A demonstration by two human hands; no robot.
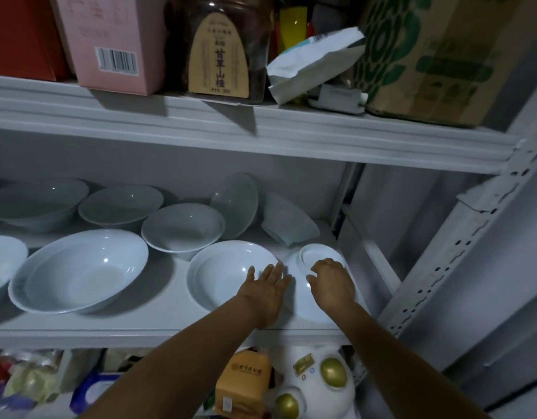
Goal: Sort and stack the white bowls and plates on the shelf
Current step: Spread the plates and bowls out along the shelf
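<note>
Several white bowls stand on the middle shelf (158,325). An upright bowl (221,273) sits front centre, and my left hand (268,287) lies over its right rim with fingers straight. Beside it on the right an upside-down bowl (317,258) shows its foot ring, and my right hand (330,279) rests on it with fingers curled over its base. A large bowl (76,273) stands front left. Further back are a mid-size bowl (182,229), two wide bowls (119,207) (34,201), and two bowls tipped on edge (237,204) (288,220).
The upper shelf (261,125) carries a pink box (110,43), a dark jar (221,49), a white bag (312,62) and a cardboard carton (436,55). A perforated shelf post (460,252) rises at right. Packets and a white-and-gold object (318,382) fill the shelf below.
</note>
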